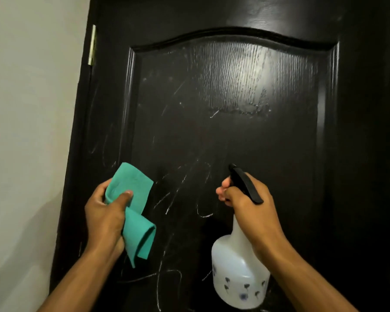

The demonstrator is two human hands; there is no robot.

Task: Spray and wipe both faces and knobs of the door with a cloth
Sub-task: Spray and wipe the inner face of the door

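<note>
In the head view I see the black door (pixel 234 143) filling almost the whole picture, with a brass hinge (pixel 92 45) on its left edge and a grey wall (pixel 25 109) beside it. The raised panel carries many white scribble marks, and near its top there is a wet patch with a line of drops below it. No knob is in view.

My left hand (pixel 105 218) grips the green cloth (pixel 133 210), the thumb pressing across the fold and the fingers curled behind it, just in front of the door. My right hand (pixel 249 206) holds the neck of the spray bottle (pixel 240 271); its fingers are curled on the trigger and the black nozzle points at the panel.

I judge that the spraying step is in hand on this face. The next move calls for more spray lower down, on the scribbles, then firm wiping with the cloth.
</note>
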